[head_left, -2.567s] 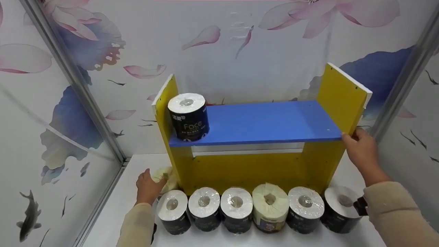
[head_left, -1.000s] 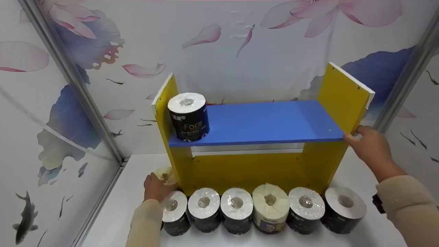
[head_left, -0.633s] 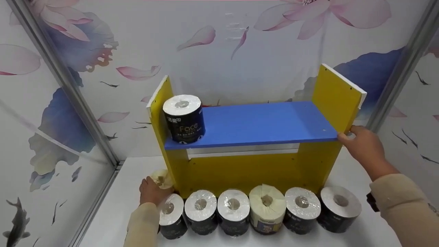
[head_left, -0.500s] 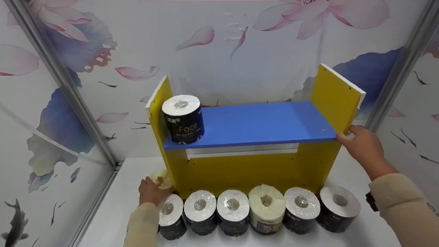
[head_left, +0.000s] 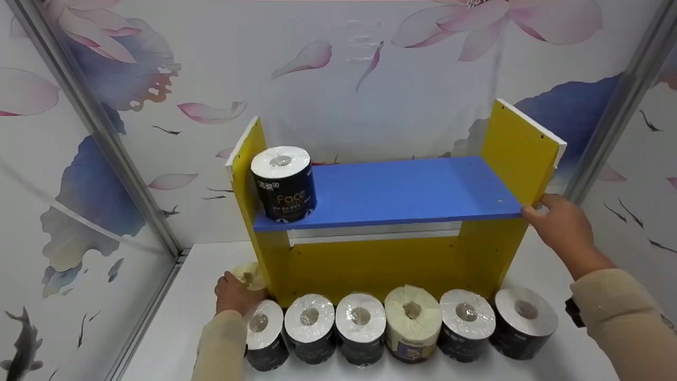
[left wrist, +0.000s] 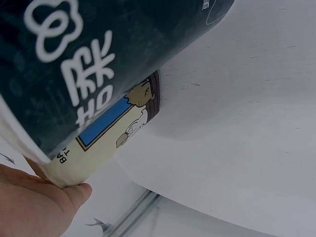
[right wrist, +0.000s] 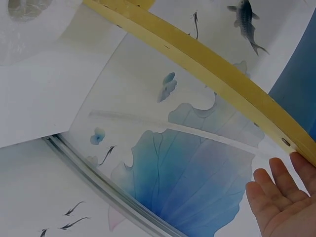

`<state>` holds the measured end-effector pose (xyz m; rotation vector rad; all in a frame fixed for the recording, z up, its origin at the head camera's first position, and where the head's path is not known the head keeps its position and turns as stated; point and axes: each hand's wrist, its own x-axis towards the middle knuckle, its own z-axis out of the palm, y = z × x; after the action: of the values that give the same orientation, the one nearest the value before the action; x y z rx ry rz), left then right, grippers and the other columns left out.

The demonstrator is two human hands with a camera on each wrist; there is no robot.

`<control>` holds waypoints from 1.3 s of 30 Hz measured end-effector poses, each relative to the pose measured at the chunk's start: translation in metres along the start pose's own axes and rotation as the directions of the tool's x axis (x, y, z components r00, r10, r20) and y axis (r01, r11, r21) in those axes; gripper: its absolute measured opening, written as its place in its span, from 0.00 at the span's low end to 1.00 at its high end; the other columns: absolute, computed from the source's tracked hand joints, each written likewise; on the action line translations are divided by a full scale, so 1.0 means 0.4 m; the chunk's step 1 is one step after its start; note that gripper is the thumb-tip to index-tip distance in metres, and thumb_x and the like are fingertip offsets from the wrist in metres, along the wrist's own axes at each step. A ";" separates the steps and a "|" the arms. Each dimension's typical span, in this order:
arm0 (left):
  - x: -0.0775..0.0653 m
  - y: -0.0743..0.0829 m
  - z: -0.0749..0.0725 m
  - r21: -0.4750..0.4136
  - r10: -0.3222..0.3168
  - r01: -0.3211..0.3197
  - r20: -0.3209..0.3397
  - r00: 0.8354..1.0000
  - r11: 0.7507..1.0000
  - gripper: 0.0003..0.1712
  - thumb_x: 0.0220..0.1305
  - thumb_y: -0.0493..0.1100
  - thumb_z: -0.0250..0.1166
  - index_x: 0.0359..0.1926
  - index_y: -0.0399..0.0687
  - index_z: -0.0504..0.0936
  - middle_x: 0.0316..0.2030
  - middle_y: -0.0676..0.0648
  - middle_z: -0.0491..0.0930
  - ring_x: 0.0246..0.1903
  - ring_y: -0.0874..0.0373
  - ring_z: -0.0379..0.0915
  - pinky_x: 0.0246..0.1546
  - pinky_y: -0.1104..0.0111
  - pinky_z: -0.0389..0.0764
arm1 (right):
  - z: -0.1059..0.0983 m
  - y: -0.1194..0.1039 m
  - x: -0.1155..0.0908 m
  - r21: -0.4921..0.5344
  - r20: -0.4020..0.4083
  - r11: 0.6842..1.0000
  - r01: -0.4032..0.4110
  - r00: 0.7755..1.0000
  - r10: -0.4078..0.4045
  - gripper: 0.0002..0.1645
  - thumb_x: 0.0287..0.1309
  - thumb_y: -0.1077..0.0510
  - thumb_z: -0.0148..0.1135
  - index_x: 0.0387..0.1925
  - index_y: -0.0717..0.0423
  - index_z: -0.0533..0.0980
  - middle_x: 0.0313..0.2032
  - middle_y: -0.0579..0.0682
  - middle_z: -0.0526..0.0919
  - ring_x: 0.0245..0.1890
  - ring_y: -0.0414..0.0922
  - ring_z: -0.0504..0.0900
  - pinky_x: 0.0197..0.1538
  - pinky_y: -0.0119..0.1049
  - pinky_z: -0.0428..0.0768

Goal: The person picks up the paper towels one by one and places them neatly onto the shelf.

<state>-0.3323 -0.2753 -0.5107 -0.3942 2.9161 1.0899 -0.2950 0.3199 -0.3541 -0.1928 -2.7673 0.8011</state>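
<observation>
Soft light glints on wrapped rolls (head_left: 362, 334), with curved distortion in both wrist views

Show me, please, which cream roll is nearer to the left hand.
The cream roll just left of the shelf, with the left hand touching it; the other cream roll stands in the front row, fourth from the left.

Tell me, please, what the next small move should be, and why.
I'd probably lift the far-left cream roll straight up with the left hand, which grips it: a black roll stands close in front, and the blue board has bare room, while the right hand holds the yellow side panel.
</observation>
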 end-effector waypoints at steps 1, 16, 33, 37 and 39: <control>0.000 0.002 0.000 0.000 0.000 0.000 0.001 1.000 1.000 0.65 0.48 0.58 0.72 0.68 0.21 0.43 0.63 0.23 0.51 0.62 0.31 0.49 0.61 0.43 0.60 | 0.000 0.001 0.000 0.000 -0.005 1.000 0.001 1.000 -0.001 0.42 0.69 0.39 0.45 0.62 0.76 0.64 0.58 0.77 0.66 0.52 0.72 0.69 0.47 0.64 0.70; 0.011 -0.015 0.008 -0.029 0.002 -0.003 -0.015 1.000 1.000 0.60 0.48 0.53 0.71 0.65 0.20 0.46 0.61 0.23 0.52 0.60 0.32 0.49 0.60 0.43 0.61 | 0.009 0.000 -0.003 0.019 -0.013 1.000 0.005 1.000 -0.005 0.42 0.69 0.38 0.44 0.62 0.74 0.65 0.58 0.76 0.67 0.51 0.71 0.70 0.46 0.64 0.71; 0.010 -0.006 0.005 -0.021 0.018 -0.019 -0.040 0.999 1.000 0.54 0.49 0.49 0.70 0.63 0.19 0.50 0.59 0.22 0.52 0.60 0.30 0.48 0.60 0.43 0.59 | 0.004 0.002 -0.003 0.029 -0.012 0.999 0.014 1.000 -0.014 0.41 0.69 0.39 0.44 0.61 0.74 0.66 0.56 0.77 0.68 0.50 0.71 0.71 0.43 0.62 0.71; 0.007 -0.009 0.006 -0.055 0.018 -0.021 -0.053 0.998 0.998 0.55 0.49 0.49 0.71 0.64 0.20 0.49 0.59 0.23 0.53 0.60 0.31 0.49 0.60 0.43 0.60 | 0.003 -0.002 -0.003 0.039 0.003 0.999 -0.012 1.000 0.012 0.42 0.69 0.38 0.44 0.63 0.73 0.64 0.58 0.76 0.67 0.52 0.71 0.69 0.46 0.64 0.71; 0.005 -0.012 0.006 -0.068 0.026 -0.030 -0.065 0.998 0.997 0.55 0.49 0.49 0.72 0.64 0.20 0.49 0.59 0.23 0.53 0.60 0.32 0.49 0.60 0.44 0.61 | 0.002 -0.002 -0.003 0.043 0.011 0.999 -0.021 1.000 0.020 0.43 0.69 0.37 0.44 0.64 0.73 0.64 0.58 0.76 0.67 0.52 0.71 0.69 0.46 0.64 0.71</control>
<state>-0.3334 -0.2778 -0.5158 -0.3980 2.9549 1.2066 -0.2943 0.3187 -0.3547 -0.2098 -2.7592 0.8687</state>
